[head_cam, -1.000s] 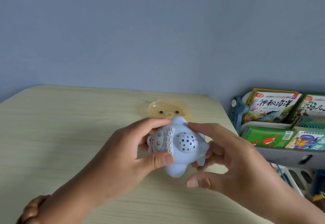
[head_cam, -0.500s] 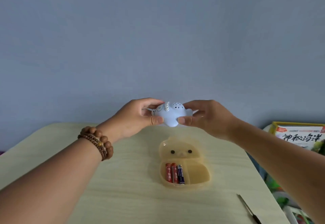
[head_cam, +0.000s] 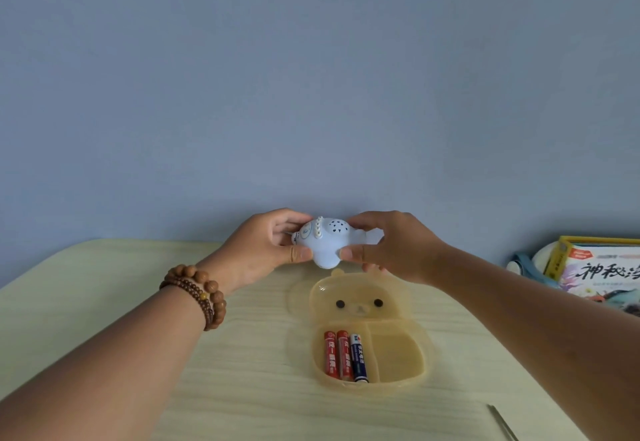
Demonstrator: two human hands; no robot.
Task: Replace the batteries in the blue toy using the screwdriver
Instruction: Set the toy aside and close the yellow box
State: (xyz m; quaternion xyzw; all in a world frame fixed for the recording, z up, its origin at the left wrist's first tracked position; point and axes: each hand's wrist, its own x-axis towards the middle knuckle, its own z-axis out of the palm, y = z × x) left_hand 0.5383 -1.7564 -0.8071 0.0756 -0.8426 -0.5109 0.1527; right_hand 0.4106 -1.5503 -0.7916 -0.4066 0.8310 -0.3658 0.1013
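Being gripped by left hand and right hand above the bear-shaped tray: blue toy, best inverted, battery cover presented to the screwdriver.

book: cut off by right edge | thin metal tool at table's near right corner: mostly out of view, type unclear | blue toy: underside hidden

Both arms are stretched forward. The left hand and the right hand are closed on opposite sides of the blue toy, thumbs pressed beneath it, fingers curled over its top.
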